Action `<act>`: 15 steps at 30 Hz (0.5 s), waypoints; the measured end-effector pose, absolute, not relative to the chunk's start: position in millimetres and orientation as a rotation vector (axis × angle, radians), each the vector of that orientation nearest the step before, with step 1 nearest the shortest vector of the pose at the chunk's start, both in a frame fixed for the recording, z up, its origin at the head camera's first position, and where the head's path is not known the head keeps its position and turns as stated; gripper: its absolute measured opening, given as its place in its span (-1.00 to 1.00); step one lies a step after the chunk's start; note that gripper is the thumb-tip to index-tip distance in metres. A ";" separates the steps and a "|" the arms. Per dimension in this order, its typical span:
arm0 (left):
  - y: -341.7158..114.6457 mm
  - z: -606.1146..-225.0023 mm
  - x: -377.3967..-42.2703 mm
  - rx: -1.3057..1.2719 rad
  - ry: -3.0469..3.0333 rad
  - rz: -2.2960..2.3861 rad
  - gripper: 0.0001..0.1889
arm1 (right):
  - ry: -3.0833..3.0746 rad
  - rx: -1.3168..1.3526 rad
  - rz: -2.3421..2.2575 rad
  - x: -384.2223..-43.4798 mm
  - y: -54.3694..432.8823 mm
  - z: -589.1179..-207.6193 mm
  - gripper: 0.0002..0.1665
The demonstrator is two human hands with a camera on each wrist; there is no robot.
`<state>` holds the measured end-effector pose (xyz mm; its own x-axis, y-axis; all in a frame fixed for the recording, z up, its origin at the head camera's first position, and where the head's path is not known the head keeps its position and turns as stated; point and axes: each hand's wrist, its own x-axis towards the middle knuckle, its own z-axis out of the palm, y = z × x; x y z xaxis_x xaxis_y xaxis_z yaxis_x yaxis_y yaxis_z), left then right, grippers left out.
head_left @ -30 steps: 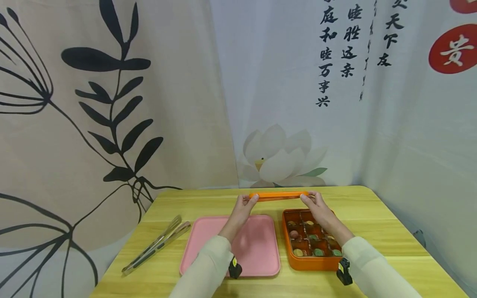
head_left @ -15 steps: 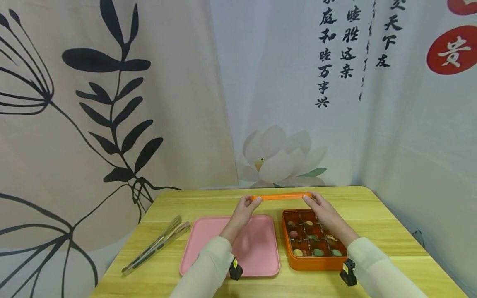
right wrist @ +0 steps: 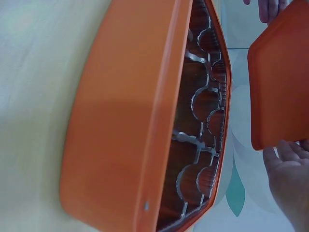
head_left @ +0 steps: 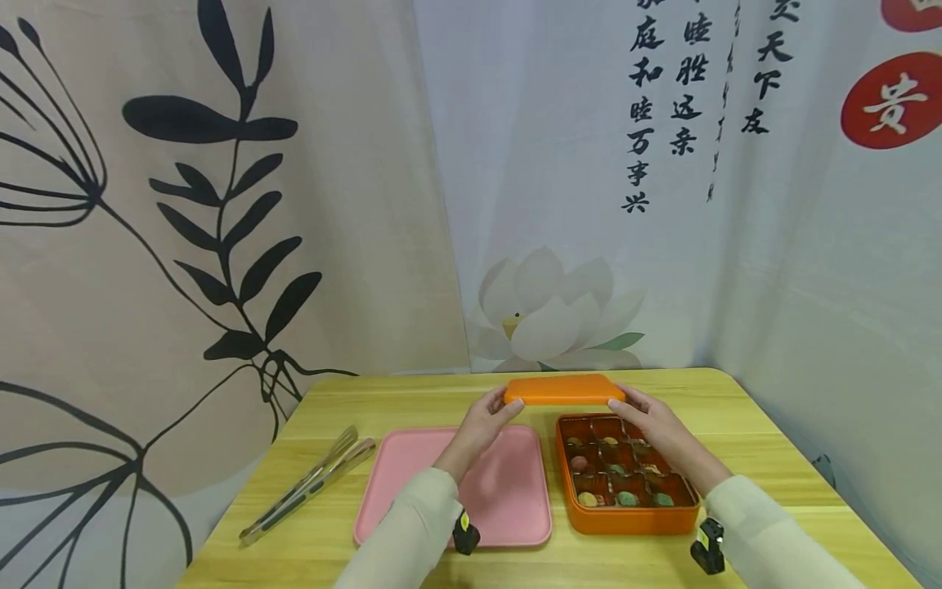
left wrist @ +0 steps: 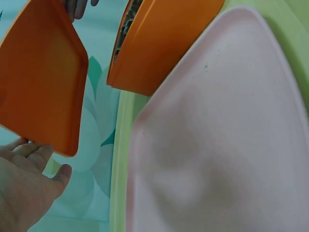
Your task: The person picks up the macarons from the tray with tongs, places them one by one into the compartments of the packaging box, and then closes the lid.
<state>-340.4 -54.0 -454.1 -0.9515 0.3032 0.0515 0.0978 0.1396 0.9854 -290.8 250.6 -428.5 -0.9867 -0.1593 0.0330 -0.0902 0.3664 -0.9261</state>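
Note:
Over the far part of the table, both hands hold up a flat orange lid (head_left: 562,390) by its opposite ends. My left hand (head_left: 480,424) grips the left end, and my right hand (head_left: 657,427) the right end, thumbs at the near edge. The lid's broad face, tilted, shows in the left wrist view, where the left hand (left wrist: 29,183) is at the rim of the lid (left wrist: 43,77). An orange box (head_left: 636,521) stands below the right hand. Its clear divided insert holds small round pieces, several of them greenish, yellowish or pinkish.
A pink tray (head_left: 515,523) lies left of the box, partly under the left forearm. Metal tongs (head_left: 309,484) rest farther left on the wooden table (head_left: 331,564). Printed cloth (head_left: 383,204) hangs behind the table.
The lid has tilted from nearly edge-on to showing more of its broad face, and has shifted slightly right. The right hand has moved right and a little nearer; box, tray and tongs stay put.

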 end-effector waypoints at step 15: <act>-41.0 -459.0 -325.0 0.564 2.248 1.832 -0.15 | 2.409 -0.358 -1.752 -270.7 281.6 -435.9 -0.11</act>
